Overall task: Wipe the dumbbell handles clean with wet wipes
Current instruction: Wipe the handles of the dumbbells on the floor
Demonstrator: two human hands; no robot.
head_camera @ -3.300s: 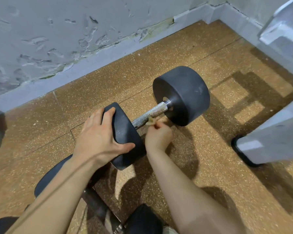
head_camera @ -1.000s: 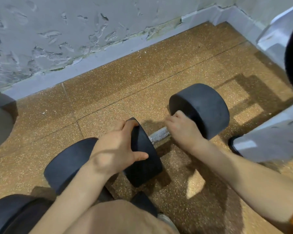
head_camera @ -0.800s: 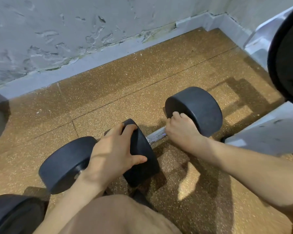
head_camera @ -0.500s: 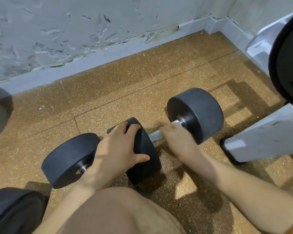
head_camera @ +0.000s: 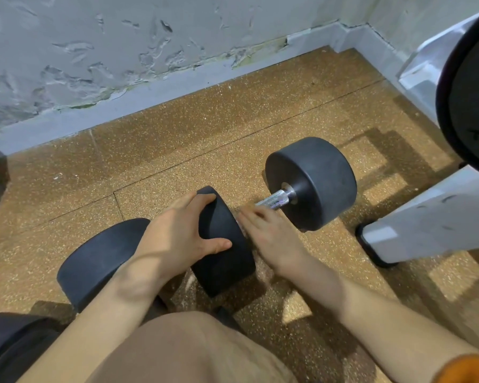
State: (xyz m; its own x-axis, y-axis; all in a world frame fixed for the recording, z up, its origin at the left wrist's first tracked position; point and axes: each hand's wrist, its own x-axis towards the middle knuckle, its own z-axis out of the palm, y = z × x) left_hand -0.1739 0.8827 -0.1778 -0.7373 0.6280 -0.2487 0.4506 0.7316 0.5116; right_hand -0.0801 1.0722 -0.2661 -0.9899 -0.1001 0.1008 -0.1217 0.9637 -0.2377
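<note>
The right hand (head_camera: 271,236) has slid along the dumbbell handle (head_camera: 274,199) toward the near weight head (head_camera: 224,244), which the left hand (head_camera: 174,239) clasps; the right grip is blurred, so I cannot tell.

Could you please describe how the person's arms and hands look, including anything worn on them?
The left forearm and right forearm are bare. The left hand and right hand wear no gloves, and no watch, ring or bracelet shows. An orange sleeve edge covers the right arm at the frame's lower right corner.
</note>
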